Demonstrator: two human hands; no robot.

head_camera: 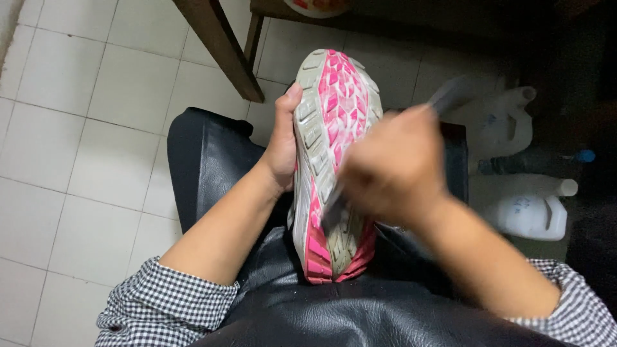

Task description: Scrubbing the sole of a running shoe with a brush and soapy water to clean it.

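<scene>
1. A running shoe with a pink-and-grey rubber tread sole (331,160) stands on the person's lap, sole turned up toward the camera; its long axis runs nearly straight away from the body, toe pointing far and leaning slightly right, heel resting near the body
2. The left hand (283,144) is curled around the shoe's left edge at mid-length, thumb lying up along the sole rim, fingers hidden behind the shoe
3. The right hand (392,164) is blurred and lies over the right half of the sole, closed around a thin dark tool (447,96) whose far end sticks out past the knuckles toward the upper right; its near end cannot be made out clearly against the tread
4. Both forearms come out of rolled black-and-white checked sleeves (167,308)
5. The lap is covered by a glossy black apron (212,160)
6. Below lies a floor of pale square tiles (83,128); a dark wooden leg (222,48) slants at the top, and two white plastic jugs (527,212) stand at the right in shadow
</scene>
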